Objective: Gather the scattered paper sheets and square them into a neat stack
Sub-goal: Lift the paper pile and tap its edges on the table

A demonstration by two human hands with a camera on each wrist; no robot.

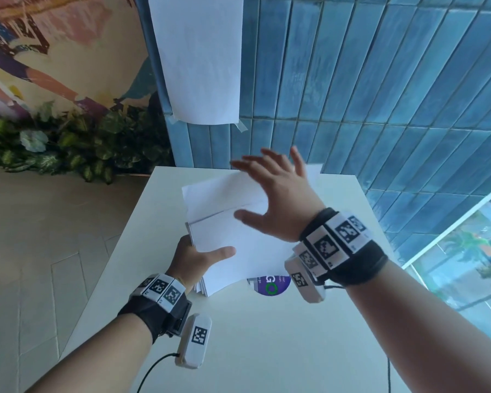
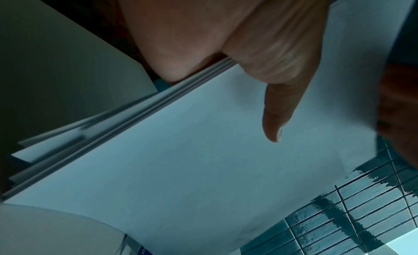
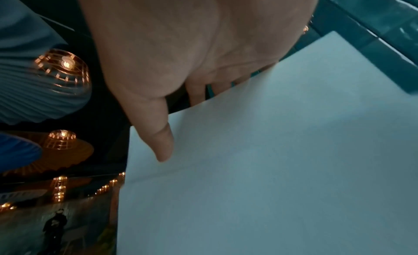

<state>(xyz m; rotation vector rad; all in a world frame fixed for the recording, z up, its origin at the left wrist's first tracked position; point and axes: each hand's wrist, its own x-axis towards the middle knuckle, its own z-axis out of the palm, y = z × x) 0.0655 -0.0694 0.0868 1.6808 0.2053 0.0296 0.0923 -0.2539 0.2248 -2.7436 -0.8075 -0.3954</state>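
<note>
Blue-tiled wall [image 1: 380, 80] and a leafy planter back the white square bench [image 1: 267, 336]. Left hand [image 1: 194, 260] pinches the near-left corner of the loose white paper sheets [image 1: 233, 239], thumb on top, fingers beneath. Right hand [image 1: 278, 205], fingers spread and holding nothing, hovers over the far-right part. From that grip the uneven stack runs away and rightward, so the right hand is judged nearer the unsquared far edges. A purple round sticker [image 1: 270, 285] peeks from beneath.

purple round sticker [image 1: 270, 285] on table [image 1: 267, 336] — large "GO", small print unreadable
</note>
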